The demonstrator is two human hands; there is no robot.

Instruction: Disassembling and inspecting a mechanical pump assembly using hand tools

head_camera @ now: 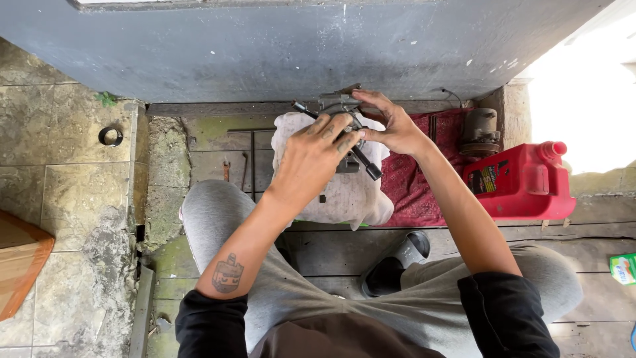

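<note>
Seen from above, a seated person in grey trousers works over a dirty white cloth spread on a wooden floor. The left hand closes its grip around a dark-handled tool that slants across a small grey metal part at the cloth's far edge. The right hand pinches the same part, fingertips touching the left hand. A red patterned mat lies beside the cloth, with a red jug further right.

black sleeves, grey trousers, perhaps sandals
</note>
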